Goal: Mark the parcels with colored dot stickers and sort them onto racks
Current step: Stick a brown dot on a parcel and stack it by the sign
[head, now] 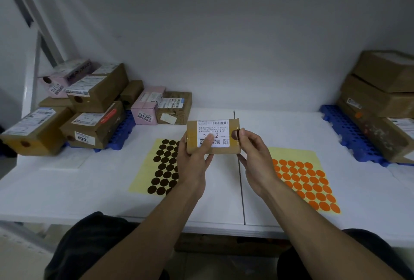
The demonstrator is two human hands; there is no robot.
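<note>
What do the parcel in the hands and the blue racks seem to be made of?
The parcel looks like matte brown cardboard under glossy clear tape, which shows a sheen, with a white paper label. The blue racks are probably moulded plastic: uniform colour, regular round holes.

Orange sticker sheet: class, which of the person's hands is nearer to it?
Right. The right hand holds the parcel at its right end, beside the orange sticker sheet's left edge. The left hand grips the parcel's left end, by the brown sticker sheet.

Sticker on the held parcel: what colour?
Dark brown. The sticker sits at the right end of the parcel. Head view shows it.
</note>
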